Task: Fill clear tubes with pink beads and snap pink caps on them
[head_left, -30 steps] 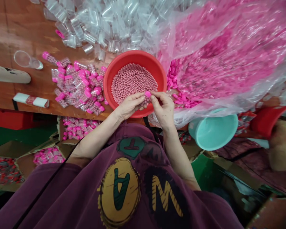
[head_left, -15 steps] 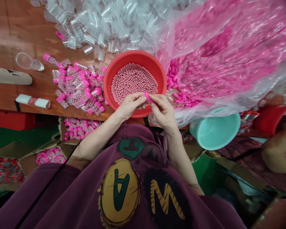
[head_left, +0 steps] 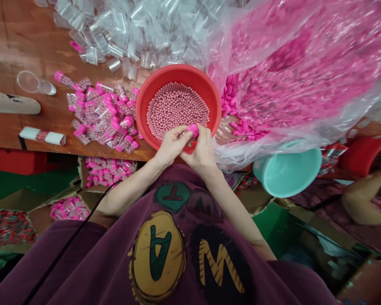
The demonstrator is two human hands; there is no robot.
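My left hand [head_left: 173, 146] is closed, its thumb and fingers around a small container that they mostly hide. A bright pink cap [head_left: 193, 129] shows at the container's right end. From the other side, my right hand [head_left: 201, 152] pinches that cap, fingers bent and thumb below. Both hands are over the near rim of a red bowl [head_left: 214, 106]. Pink beads [head_left: 178, 106] lie in the bowl. To its left is a pile of clear, bead-filled containers with pink caps [head_left: 104, 116]. Loose pink caps [head_left: 230, 95] lie to its right.
Clear plastic containers [head_left: 139, 29] are heaped at the back. A large plastic bag of pink pieces [head_left: 305, 80] covers the right side. A turquoise bucket [head_left: 294, 173] hangs at the table edge. Cardboard boxes of capped containers [head_left: 109, 169] stand below left. Another person's arm [head_left: 363, 201] is at right.
My right hand has come in left and closer to my left hand, its fingers now bent over the pink cap. The view has shifted slightly.
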